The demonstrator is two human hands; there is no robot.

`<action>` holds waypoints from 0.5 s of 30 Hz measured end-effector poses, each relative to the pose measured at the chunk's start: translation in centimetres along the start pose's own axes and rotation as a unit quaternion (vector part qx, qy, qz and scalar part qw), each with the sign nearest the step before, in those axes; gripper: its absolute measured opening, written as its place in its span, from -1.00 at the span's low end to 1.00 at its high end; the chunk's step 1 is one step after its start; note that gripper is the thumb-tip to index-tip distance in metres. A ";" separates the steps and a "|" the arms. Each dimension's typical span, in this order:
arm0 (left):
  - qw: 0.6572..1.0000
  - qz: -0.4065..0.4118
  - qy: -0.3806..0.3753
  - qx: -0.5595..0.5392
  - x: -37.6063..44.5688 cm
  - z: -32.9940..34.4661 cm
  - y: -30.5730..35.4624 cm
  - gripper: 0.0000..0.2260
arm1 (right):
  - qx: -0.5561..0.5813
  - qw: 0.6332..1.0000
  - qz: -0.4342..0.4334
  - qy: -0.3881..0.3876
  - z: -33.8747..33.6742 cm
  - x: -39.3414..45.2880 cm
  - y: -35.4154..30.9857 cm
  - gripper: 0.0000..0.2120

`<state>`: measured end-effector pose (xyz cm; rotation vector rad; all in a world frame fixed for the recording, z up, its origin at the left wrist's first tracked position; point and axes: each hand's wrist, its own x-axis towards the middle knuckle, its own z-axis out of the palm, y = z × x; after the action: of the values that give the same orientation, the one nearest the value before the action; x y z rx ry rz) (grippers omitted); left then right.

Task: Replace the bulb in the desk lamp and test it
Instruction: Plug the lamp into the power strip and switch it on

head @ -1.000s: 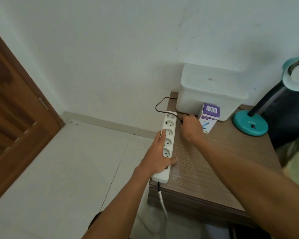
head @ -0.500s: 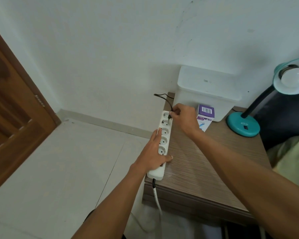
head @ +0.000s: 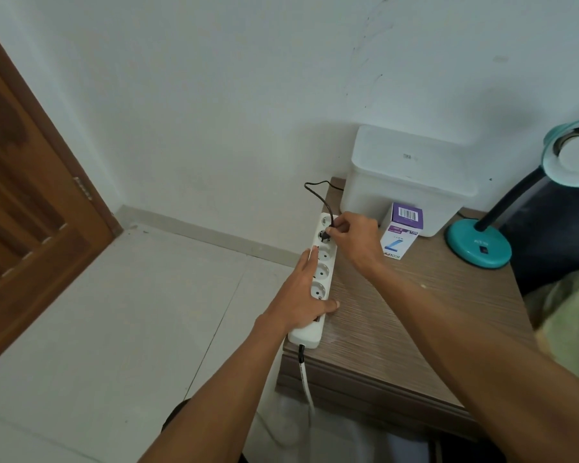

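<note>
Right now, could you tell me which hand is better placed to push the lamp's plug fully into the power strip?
The right hand: it already pinches the black plug over the strip's second socket from the far end. The left hand lies flat on the power strip, steadying it.

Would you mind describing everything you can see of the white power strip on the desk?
The power strip is a long white plastic bar with a row of round sockets, lying flat along the left edge of the wooden desk. A white cable leaves its near end and hangs off the desk. The left hand presses it down with straight fingers, while the right hand pinches a black plug at the second socket from the far end.
</note>
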<state>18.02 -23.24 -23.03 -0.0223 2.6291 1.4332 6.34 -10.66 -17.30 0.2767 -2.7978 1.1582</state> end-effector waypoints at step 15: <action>1.000 0.003 -0.003 0.001 -0.2 -0.2 0.3 0.07 | 0.000 1.000 -0.023 0.012 0.3 0.0 0.3 -0.87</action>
<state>18.16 -23.25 -22.70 -0.0102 2.6283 1.4295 6.28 -10.61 -17.72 0.3245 -2.7554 1.1442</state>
